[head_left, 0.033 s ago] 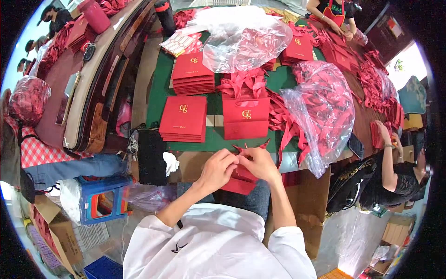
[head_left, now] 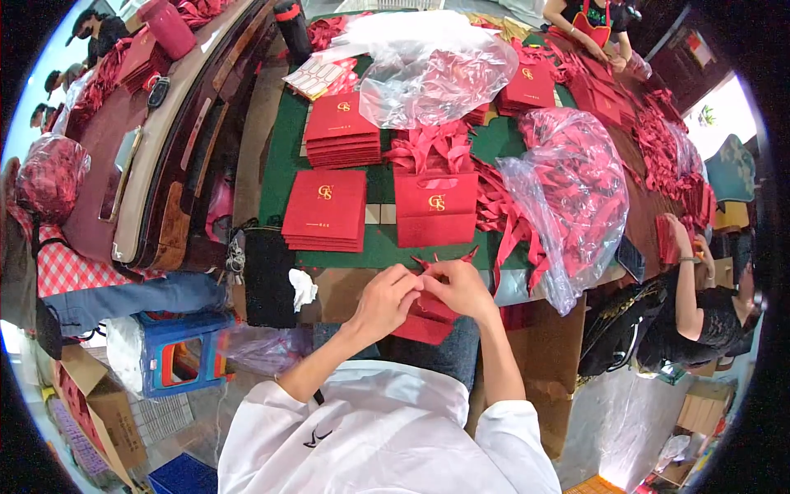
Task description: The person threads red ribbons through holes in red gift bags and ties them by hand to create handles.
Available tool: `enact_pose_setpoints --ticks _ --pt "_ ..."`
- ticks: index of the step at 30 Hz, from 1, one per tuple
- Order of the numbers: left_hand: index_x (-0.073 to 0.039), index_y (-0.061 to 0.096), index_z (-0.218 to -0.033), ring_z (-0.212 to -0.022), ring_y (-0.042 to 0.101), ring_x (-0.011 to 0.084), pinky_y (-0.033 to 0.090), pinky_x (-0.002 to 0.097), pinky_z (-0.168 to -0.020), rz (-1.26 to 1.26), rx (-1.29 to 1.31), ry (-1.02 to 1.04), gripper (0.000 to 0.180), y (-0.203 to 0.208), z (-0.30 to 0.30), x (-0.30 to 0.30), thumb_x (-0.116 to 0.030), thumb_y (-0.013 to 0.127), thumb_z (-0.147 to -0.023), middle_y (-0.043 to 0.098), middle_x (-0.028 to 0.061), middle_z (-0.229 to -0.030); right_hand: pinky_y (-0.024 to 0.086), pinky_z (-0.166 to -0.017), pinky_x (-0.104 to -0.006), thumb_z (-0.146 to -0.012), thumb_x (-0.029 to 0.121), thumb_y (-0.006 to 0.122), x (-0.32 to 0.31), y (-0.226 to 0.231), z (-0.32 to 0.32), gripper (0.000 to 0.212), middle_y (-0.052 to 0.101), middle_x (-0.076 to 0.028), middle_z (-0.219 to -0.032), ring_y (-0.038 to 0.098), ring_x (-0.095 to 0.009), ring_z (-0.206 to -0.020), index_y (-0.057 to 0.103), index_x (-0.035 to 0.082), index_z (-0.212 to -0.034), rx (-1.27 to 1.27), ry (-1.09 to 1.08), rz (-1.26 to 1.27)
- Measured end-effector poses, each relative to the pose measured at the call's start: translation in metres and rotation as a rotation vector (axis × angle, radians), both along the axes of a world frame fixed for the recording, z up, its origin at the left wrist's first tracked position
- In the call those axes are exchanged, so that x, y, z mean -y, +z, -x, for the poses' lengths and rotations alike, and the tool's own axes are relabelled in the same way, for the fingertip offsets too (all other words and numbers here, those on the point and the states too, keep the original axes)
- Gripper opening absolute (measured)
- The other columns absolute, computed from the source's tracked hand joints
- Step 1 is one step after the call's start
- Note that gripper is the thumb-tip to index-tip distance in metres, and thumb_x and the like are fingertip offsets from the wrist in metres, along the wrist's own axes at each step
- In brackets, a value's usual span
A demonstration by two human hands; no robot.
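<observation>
1. Left hand (head_left: 385, 298) and right hand (head_left: 463, 290) together, fingertips meeting over a red gift bag (head_left: 424, 329). Fingers bent as if pinching; exactly what they grip, I cannot tell.
2. Bag sits tilted above the lap, just off the front edge of the green-topped table (head_left: 380, 258). Red ribbon ends (head_left: 470, 253) poke up past the fingers.
3. Good practice, I judge: steady the bag low, work the ribbon with fingertips only, keep it untwisted, draw both sides evenly so the bag doesn't crease.
4. Loose red ribbons (head_left: 512, 224) lie within reach, toward the table's front right.
5. Hidden: bag's upper edge, ribbon's path, any knot. Glare on the clear plastic bag (head_left: 568, 193) blurs its red contents.
</observation>
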State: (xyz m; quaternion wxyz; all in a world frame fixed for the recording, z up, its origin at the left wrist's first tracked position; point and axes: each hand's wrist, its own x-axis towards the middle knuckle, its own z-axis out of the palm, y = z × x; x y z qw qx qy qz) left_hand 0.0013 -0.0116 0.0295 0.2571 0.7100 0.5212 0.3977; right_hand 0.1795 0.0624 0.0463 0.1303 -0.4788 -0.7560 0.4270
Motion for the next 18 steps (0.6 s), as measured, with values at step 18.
enact_pose_setpoints --ticks 18 --pt "-0.005 0.061 -0.085 -0.075 0.060 0.0279 0.049 0.0391 -0.067 -0.028 -0.044 0.072 0.015 -0.002 -0.002 -0.002 -0.009 0.075 -0.079 0.057 0.0100 -0.083 0.049 -0.061 -0.0324 -0.085 0.029 0.074 -0.017 -0.031 0.013 0.027 0.070 -0.011 -0.069 0.065 -0.016 -0.063 0.074 0.002 -0.084 -0.286 -0.341 0.034"
